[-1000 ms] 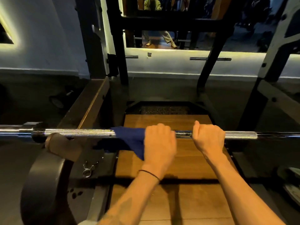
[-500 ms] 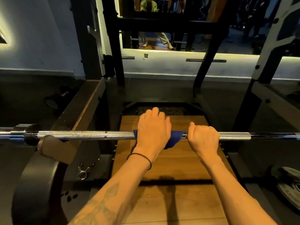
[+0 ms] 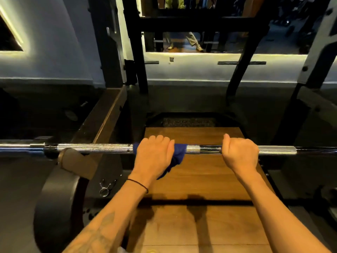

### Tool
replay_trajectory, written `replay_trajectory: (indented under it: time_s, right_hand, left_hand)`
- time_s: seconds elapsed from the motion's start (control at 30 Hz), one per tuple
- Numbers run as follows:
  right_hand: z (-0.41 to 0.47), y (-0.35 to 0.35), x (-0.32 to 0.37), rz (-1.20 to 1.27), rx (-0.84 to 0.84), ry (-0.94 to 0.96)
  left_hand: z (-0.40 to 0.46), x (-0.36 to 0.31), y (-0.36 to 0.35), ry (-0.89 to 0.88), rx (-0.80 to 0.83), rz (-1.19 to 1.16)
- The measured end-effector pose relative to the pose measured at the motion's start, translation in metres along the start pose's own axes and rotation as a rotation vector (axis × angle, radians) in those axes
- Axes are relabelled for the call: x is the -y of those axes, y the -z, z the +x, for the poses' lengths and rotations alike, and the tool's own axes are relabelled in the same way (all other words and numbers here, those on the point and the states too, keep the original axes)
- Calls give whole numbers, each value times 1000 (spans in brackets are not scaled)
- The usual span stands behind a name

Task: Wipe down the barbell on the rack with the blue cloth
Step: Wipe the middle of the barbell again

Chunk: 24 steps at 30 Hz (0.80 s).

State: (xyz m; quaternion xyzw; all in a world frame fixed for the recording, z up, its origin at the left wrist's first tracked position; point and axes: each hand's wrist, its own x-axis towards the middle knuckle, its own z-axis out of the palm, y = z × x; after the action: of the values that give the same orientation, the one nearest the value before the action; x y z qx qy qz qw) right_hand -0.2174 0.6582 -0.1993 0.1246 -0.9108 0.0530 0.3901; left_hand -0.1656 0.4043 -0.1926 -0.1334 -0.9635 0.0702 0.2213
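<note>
Barbell [image 3: 94,148]: lies across the rack, left to right. Blue cloth [image 3: 179,154]: wrapped on its centre, under left hand [image 3: 154,158], grip closed. Right hand [image 3: 239,155]: grip closed on bare shaft. Risk: loose cloth tail bunches, skipping knurling.

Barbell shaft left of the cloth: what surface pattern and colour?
Silver barbell with fine crosshatched knurling, clearest in the head view beside the blue cloth.
</note>
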Motion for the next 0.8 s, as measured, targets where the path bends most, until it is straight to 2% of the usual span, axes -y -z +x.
replay_trajectory:
  time_s: [0.13,0.23,0.3,0.4,0.53,0.67,0.8]
  right_hand:
    - [0,-1,7,8,-14,-17]
    - [-1,-4,8,-5,0,-30]
    - [-1,-4,9,-5,-3,-31]
    - [0,-2,9,-22,-5,-10]
    - [-1,1,10,-31,10,5]
    - [-1,-4,4,-44,41,-6]
    - [-2,-10,5,7,59,-113]
  left_hand:
    - [-43,77,-2,252,-52,32]
    - [-46,70,4,364,-74,32]
    - [-29,40,8,349,-54,49]
    - [6,-24,14,234,5,3]
    - [31,-96,12,82,1,-152]
    - [18,-53,8,42,-69,-142]
    - [-19,15,4,151,-200,-56]
